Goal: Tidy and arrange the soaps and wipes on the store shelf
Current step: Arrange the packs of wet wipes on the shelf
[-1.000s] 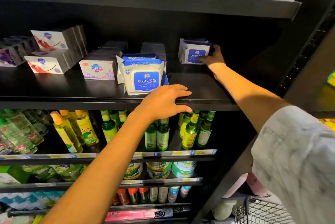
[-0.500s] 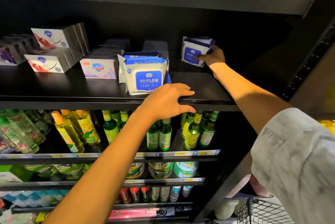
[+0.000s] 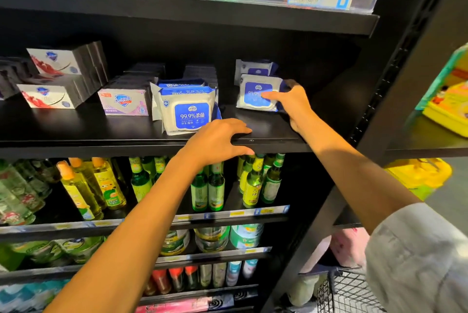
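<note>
From the head camera, the right hand [image 3: 293,104] grips a wipes pack [image 3: 255,94] toward the right of the black shelf [image 3: 76,127], thumb across its blue label. The left hand [image 3: 215,143] rests on the shelf's front edge, fingers relaxed and apart, beside 2 front wipes packs [image 3: 188,110]; soap boxes [image 3: 124,102] stand left.

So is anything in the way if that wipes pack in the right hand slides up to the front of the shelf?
Nothing visible is. The right hand holds the wipes pack, and the shelf before it is bare to the edge. The left hand rests on that edge further left, in front of the big wipes pack.
</note>
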A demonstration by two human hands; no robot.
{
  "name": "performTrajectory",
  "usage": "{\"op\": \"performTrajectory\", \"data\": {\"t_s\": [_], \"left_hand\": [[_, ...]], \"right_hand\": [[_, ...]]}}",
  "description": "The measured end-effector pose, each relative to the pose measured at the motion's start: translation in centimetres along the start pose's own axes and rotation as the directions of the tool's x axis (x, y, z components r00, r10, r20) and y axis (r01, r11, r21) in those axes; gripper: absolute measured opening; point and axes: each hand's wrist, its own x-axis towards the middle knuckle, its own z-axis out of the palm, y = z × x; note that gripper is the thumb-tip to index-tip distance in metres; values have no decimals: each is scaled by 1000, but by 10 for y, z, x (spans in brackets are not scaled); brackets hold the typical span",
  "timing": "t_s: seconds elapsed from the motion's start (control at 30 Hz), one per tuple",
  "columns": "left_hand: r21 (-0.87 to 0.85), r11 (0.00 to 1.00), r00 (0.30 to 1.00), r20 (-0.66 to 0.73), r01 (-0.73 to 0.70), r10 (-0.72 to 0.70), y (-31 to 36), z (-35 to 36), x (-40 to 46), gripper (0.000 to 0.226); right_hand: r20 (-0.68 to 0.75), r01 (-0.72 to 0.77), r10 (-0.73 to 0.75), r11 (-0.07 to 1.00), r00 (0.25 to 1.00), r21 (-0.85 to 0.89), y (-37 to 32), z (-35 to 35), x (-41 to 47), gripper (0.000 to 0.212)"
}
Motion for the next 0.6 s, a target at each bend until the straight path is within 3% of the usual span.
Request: {"op": "performTrajectory", "data": {"t_s": [0.33,0.43,0.6], "left_hand": [[-269,962,974,-202,44,-101,4,1,-3,38],[-283,955,965,-211,91,-155,7,0,-1,37],[-503,857,931,-248,114,-269,14,-3,8,42]], "right_hand": [[84,-35,21,986,996,162,-7,-28,-60,43],[113,-35,14,981,994,189,-8,-30,-64,44],[147,-23,-9,977,989,213,-10,-29,-66,43]]}}
